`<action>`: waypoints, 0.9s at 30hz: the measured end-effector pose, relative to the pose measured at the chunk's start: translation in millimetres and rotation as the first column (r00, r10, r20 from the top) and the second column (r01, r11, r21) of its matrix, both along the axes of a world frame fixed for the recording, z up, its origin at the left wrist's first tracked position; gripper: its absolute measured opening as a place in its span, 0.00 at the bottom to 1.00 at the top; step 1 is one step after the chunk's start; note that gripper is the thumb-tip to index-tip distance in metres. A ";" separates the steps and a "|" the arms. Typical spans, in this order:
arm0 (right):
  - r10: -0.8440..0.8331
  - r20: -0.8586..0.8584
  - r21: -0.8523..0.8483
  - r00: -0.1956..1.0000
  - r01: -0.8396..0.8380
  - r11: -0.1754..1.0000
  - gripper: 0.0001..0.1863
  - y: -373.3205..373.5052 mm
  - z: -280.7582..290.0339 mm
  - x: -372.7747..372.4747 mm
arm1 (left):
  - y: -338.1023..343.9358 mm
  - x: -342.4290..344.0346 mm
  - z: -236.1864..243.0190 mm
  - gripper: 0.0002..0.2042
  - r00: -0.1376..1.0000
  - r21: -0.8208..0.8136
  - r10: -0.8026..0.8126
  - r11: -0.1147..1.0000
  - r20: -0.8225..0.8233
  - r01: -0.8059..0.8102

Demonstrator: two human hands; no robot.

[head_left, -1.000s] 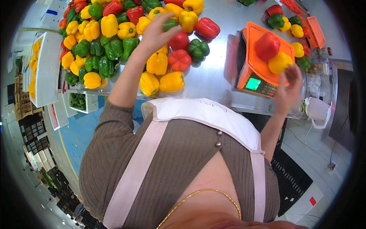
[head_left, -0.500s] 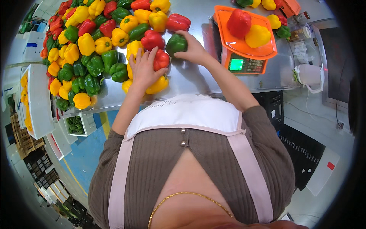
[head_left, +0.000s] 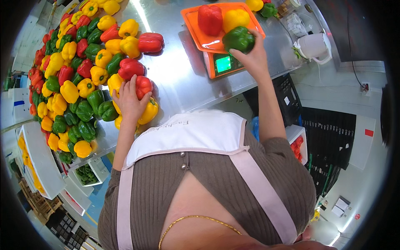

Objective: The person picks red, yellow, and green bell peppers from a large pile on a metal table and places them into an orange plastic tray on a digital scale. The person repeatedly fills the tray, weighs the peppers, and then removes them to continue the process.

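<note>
Right hand (head_left: 253, 56) curls its fingers around a glossy green bell pepper (head_left: 238, 38), gripping it from below at the near edge of the orange scale tray (head_left: 196, 25). That tray is a smooth plastic rectangle with a raised lip, and the green pepper sits half over its front corner. On the tray behind it lie a blocky red pepper (head_left: 209, 18) and a rounded yellow pepper (head_left: 236, 18), side by side and touching. Just under the tray's near edge glows the scale's green display (head_left: 223, 64), set in an orange housing.

Left of the scale, well apart from it, the left hand (head_left: 129, 102) lies spread with fingers splayed over the pile, palm down on a shiny red pepper (head_left: 143, 85) and a waxy yellow one (head_left: 149, 111). The pepper heap (head_left: 75, 79) stretches away from the scale to the left: lumpy, lobed red, yellow and green fruits packed tight, skins catching the light.

All of it rests on a brushed steel table (head_left: 179, 79), flat and reflective, with a bright streak running across it beside the scale. To the right of the scale stands a white plastic jug (head_left: 313, 46) with a handle.
</note>
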State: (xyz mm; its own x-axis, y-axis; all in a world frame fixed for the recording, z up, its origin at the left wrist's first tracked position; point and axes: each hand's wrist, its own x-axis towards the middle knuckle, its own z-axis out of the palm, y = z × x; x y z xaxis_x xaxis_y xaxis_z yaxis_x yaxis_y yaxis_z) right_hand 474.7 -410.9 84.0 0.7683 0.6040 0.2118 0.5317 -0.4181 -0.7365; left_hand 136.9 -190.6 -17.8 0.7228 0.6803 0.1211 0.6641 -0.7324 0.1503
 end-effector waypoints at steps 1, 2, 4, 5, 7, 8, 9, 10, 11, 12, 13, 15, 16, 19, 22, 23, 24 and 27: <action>0.032 0.094 -0.015 0.995 -0.031 0.999 0.47 3.9 -19.2 11.8 | 0.4 0.6 0.8 0.40 1.000 0.000 -0.009 1.000 0.006 0.009; 0.018 0.129 -0.020 0.991 -0.016 1.000 0.48 8.6 -25.9 15.3 | 0.6 0.5 1.7 0.39 1.000 -0.002 -0.013 1.000 0.008 0.013; -0.002 0.199 -0.032 0.980 0.009 0.999 0.49 19.2 -33.5 15.6 | 0.5 -0.7 2.0 0.39 1.000 -0.007 -0.016 1.000 0.013 0.016; 0.002 0.156 -0.022 0.988 0.001 1.000 0.51 19.6 -34.5 17.9 | 0.3 -1.2 1.9 0.39 1.000 -0.006 -0.019 1.000 0.019 0.020; 0.017 0.163 0.019 0.986 -0.020 1.000 0.51 11.9 -35.4 24.0 | 1.0 -2.3 0.8 0.39 0.999 -0.005 -0.028 1.000 0.029 0.028; 0.023 0.167 0.039 0.986 -0.030 0.999 0.50 5.2 -35.7 27.6 | 1.3 -2.9 -0.3 0.39 0.999 0.001 -0.028 1.000 0.032 0.028; -0.015 0.076 0.140 0.997 0.004 0.990 0.48 -4.4 -31.5 29.4 | 1.5 -3.1 -1.5 0.40 0.999 0.007 -0.030 1.000 0.034 0.030; -0.039 -0.019 0.235 0.999 0.043 0.971 0.45 -16.6 -23.4 31.1 | 0.5 -3.6 -2.8 0.40 0.999 0.011 -0.028 1.000 0.037 0.027; -0.054 -0.122 0.326 0.991 0.092 0.941 0.43 -31.1 -19.8 35.4 | -0.9 -4.4 -2.1 0.40 0.999 0.014 -0.022 1.000 0.041 0.022; -0.130 -0.106 0.311 0.986 0.156 0.938 0.39 -52.4 -25.2 48.9 | -0.8 -4.1 -2.7 0.40 0.999 0.014 -0.027 1.000 0.045 0.026; -0.207 -0.088 0.297 0.974 0.224 0.928 0.35 -71.7 -33.0 59.3 | -0.3 -3.5 -2.9 0.40 0.998 0.016 -0.035 0.999 0.049 0.034; -0.266 -0.255 0.370 0.930 0.348 0.861 0.33 -90.4 -41.7 55.7 | -0.3 -3.4 -5.6 0.40 1.000 0.021 -0.017 1.000 0.023 0.017; -0.285 -0.338 0.398 0.897 0.411 0.821 0.32 -98.2 -46.4 52.6 | -0.5 -3.1 -5.8 0.41 1.000 0.024 -0.007 1.000 0.010 0.007; -0.331 -0.350 0.376 0.876 0.456 0.807 0.30 -117.0 -72.3 41.8 | -1.6 -1.5 -2.1 0.41 1.000 -0.005 -0.005 1.000 -0.009 0.005; -0.343 -0.373 0.371 0.862 0.477 0.797 0.29 -122.5 -83.6 36.5 | -0.4 -2.0 -1.0 0.41 1.000 -0.002 -0.024 1.000 -0.012 0.024; -0.342 -0.384 0.378 0.858 0.484 0.790 0.29 -122.1 -85.5 34.4 | 0.8 -2.7 -2.1 0.41 1.000 -0.010 -0.030 1.000 -0.010 0.030; -0.339 -0.381 0.382 0.860 0.481 0.789 0.29 -121.6 -86.6 33.1 | 2.3 -3.6 -3.7 0.41 0.999 -0.018 -0.035 0.999 -0.008 0.035; -0.322 -0.377 0.403 0.868 0.467 0.787 0.28 -118.4 -83.9 32.7 | 4.0 -3.0 -3.8 0.41 0.999 -0.026 -0.044 0.999 -0.016 0.044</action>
